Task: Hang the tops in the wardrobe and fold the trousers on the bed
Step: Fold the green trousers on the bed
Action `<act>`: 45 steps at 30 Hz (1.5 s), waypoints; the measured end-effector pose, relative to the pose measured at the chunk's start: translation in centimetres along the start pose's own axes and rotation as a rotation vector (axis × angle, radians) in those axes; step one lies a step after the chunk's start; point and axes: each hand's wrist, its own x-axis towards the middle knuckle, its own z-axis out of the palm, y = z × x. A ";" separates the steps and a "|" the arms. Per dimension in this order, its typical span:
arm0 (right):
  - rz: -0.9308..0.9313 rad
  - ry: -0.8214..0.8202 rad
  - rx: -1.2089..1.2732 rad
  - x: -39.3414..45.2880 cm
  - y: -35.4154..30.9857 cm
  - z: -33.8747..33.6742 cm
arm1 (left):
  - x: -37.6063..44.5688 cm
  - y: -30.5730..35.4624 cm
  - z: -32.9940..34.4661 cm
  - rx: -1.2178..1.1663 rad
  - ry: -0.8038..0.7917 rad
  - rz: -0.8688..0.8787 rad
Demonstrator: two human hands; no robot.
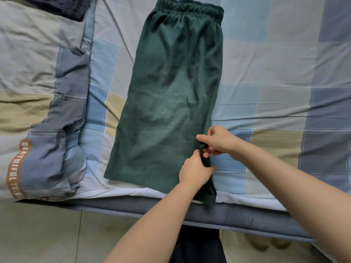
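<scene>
Green trousers (pixel 167 103) flat on bed (pixel 284 73), halved lengthwise | left hand (pixel 195 171), right hand (pixel 218 141) both pinch hem-side edge, likely aligning 2 layers before folding

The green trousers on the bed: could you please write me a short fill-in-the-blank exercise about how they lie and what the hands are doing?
1. The green trousers lie flat on the bed with the elastic waistband at the ____ end from the person.
2. Both the left hand and the right hand pinch the trousers' ____ edge.
3. The trousers' hem corner hangs over the bed's ____ edge.

Missing words: far; right; near
</scene>
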 end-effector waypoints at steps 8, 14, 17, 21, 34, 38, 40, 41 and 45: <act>-0.073 0.009 0.354 2.0 -0.8 3.2 | 0.0 -6.1 -3.7 -0.208 -0.167 -0.129; -0.946 0.270 -0.786 2.1 4.3 2.8 | -1.4 -10.3 -10.1 0.527 -0.212 0.323; -1.112 0.245 -1.270 2.0 7.5 1.9 | 0.1 -12.9 -16.1 0.974 0.096 0.930; -1.098 0.219 -1.454 2.0 9.9 2.0 | 3.7 -15.8 -24.0 1.382 0.112 1.251; -0.859 0.048 -1.290 1.2 8.2 2.0 | 6.6 -12.5 -23.7 1.377 0.020 1.208; -0.499 -0.208 -0.546 -2.8 8.9 1.0 | 1.6 -11.4 -21.2 0.594 -0.439 0.750; -0.341 -0.152 -0.092 -4.0 9.1 0.7 | 0.2 -10.2 -20.2 -0.017 -0.459 0.454; -0.247 -0.077 0.122 -4.2 9.2 0.4 | 0.2 -10.1 -19.6 -0.197 -0.370 0.341; 0.034 0.118 0.443 -2.9 9.0 -0.1 | 1.1 -11.3 -16.6 -0.573 -0.090 0.017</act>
